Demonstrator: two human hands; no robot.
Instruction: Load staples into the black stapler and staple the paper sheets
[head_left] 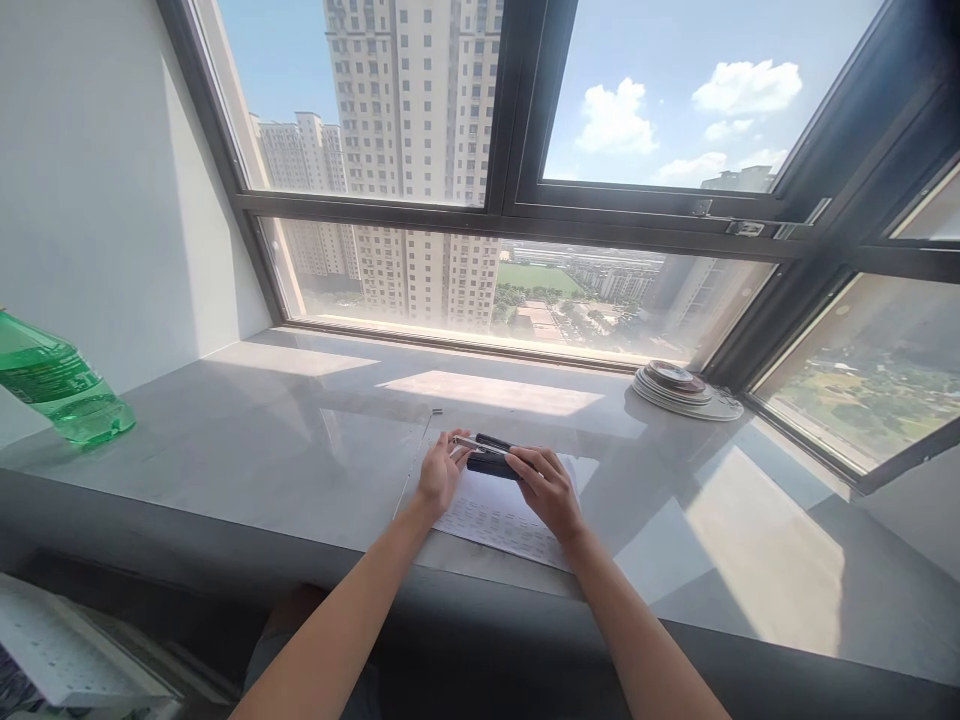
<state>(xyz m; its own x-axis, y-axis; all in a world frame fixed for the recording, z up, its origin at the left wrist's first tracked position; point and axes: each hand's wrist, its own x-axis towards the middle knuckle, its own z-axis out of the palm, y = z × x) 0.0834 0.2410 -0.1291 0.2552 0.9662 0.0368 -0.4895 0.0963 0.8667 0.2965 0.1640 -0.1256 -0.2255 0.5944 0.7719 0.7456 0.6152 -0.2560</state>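
Left hand point(440, 470) pinches a stapler point(491, 465) at nine o'clock, right hand point(547, 487) clamps at four. Apparently holding it open; steadiness needed next.

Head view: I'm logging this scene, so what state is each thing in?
Black and silver stapler: opened, in left hand and right hand.
White printed paper: lying flat.
Green clear plastic bottle: standing, partly out of frame.
Round pale and brown discs: stacked.
Small grey strip: lying loose.
Dark-framed glass window: unclear whether shut.

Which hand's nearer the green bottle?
The left hand, at the left end of the black stapler; the right hand grips its right end, farther from the green bottle.
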